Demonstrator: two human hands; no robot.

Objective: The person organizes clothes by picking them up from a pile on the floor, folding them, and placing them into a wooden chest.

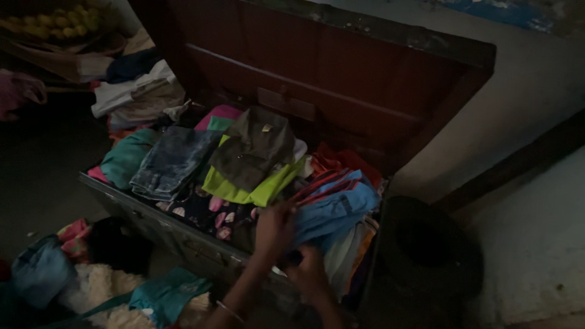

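Note:
An open metal trunk (152,222) with a dark red lid (341,79) raised behind it is packed with folded clothes. My left hand (274,228) grips the edge of a blue garment with red stripes (335,204) on the right side of the trunk. My right hand (311,274) is just below it, fingers curled under the same blue garment. Beside it lie a dark olive shirt (253,146) on a lime green one (244,192), faded jeans (170,161), a teal garment (125,158) and a dark floral cloth (210,213).
Loose clothes lie on the floor at lower left: a teal piece (164,295), a fluffy cream one (100,289), a blue one (39,271). A stack of clothes (137,91) sits behind the trunk at left. A dark round object (426,250) stands at right by the wall.

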